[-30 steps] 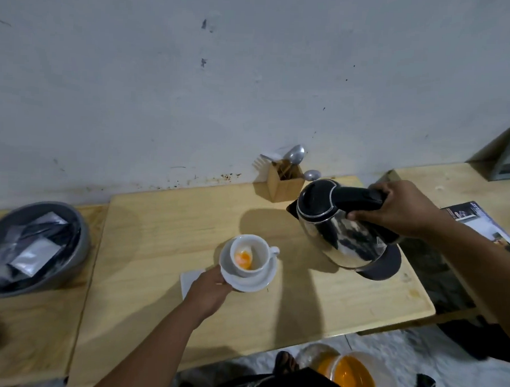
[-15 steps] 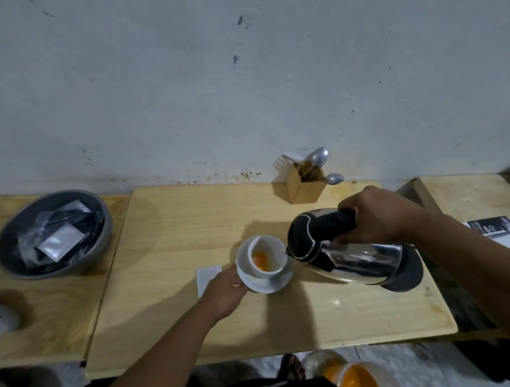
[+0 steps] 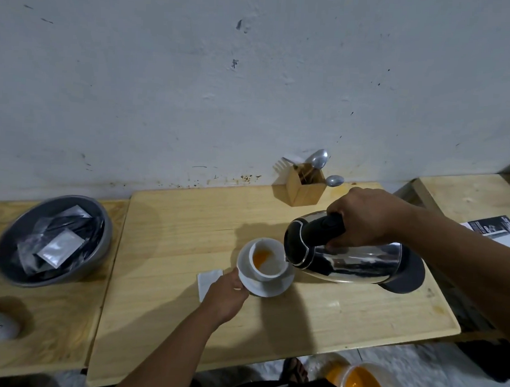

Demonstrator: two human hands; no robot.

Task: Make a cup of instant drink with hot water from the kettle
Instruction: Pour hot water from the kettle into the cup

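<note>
- you are at the pouring step: your right hand (image 3: 363, 220) has its grip wrapped tight round the black handle of the kettle (image 3: 347, 260), which lies tipped almost on its side, spout at the rim of the cup (image 3: 267, 259).
- the cup stands on its saucer (image 3: 263, 287) near the middle of the table (image 3: 188, 219), with orange powder or liquid in the bottom; whether water is running yet is too small to tell.
- your left hand (image 3: 227, 294) has its grip closed on the near-left edge of the saucer, steadying it.
- next, judging from this, you need a slow, controlled tilt so the stream lands inside the cup and not on the saucer or your fingers, then level the kettle before the cup brims.
- for stirring afterwards, a spoon (image 3: 318, 159) waits in the wooden holder (image 3: 305, 189) by the wall.
- the bowl of sachets (image 3: 53, 240) sits well apart on the left.
</note>
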